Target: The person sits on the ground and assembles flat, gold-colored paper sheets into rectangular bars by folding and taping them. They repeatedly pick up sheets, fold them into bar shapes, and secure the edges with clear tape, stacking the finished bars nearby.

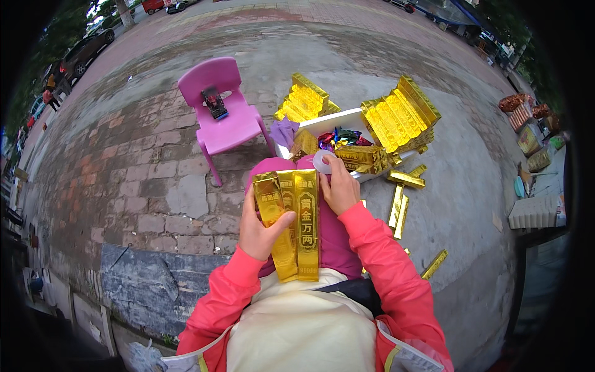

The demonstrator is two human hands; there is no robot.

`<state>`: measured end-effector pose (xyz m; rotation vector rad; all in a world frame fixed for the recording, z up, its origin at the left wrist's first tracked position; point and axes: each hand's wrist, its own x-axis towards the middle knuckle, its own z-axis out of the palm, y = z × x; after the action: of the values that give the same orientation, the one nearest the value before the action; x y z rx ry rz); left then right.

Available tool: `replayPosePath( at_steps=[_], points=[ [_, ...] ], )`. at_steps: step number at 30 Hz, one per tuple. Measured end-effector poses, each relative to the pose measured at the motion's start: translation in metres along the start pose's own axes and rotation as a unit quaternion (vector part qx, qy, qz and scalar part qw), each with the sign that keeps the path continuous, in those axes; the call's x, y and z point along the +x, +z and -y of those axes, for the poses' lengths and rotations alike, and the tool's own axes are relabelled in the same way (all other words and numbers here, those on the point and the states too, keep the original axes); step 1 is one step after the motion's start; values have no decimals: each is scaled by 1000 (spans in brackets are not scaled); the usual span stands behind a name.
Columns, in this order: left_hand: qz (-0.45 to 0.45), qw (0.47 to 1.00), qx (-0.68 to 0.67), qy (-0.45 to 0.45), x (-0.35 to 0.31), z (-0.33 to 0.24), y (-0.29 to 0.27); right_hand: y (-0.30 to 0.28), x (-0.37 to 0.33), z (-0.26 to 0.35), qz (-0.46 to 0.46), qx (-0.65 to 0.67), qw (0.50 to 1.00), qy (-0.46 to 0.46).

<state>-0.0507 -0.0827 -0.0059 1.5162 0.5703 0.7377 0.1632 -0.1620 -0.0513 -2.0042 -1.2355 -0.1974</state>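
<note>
Over my lap, my left hand [259,230] is wrapped round the left side of several shiny gold foil boxes [307,226], long and bar-shaped, with embossed fronts. Its thumb lies across the leftmost box, which tilts slightly away from the others. At the upper right corner of these boxes, my right hand [343,187] pinches a roll of clear tape [322,162]. Whether a strip of tape runs from the roll to the boxes I cannot make out.
Ahead stands a white box [331,124] with crumpled coloured foil [342,137] in it. Stacked gold boxes [401,118] rest around it, and loose gold boxes [398,211] lie on the ground to the right. A pink chair [232,133] at left carries a toy car [214,103].
</note>
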Motion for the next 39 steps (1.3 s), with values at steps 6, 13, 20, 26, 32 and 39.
replayPosePath(
  at_steps=[6, 13, 20, 26, 32, 39],
  points=[
    [-29, 992, 105, 59, -1, -5, -2, -41, 12, 46, -53, 82, 995, 19],
    [-113, 958, 224, 141, -6, -28, -4, -61, 16, 142, 10, 298, 949, -106],
    [-267, 857, 387, 211, -4, -37, -32, -21, 15, 189, 93, 533, 838, 74],
    [-247, 917, 242, 198, -5, -20, -47, -6, 3, 206, 87, 587, 798, 107],
    [-252, 915, 244, 201, -11, -13, -50, 6, 0, 206, 94, 577, 805, 96],
    [-281, 882, 306, 220, -10, -18, -45, 7, -5, 209, 49, 603, 786, 128]
  ],
)
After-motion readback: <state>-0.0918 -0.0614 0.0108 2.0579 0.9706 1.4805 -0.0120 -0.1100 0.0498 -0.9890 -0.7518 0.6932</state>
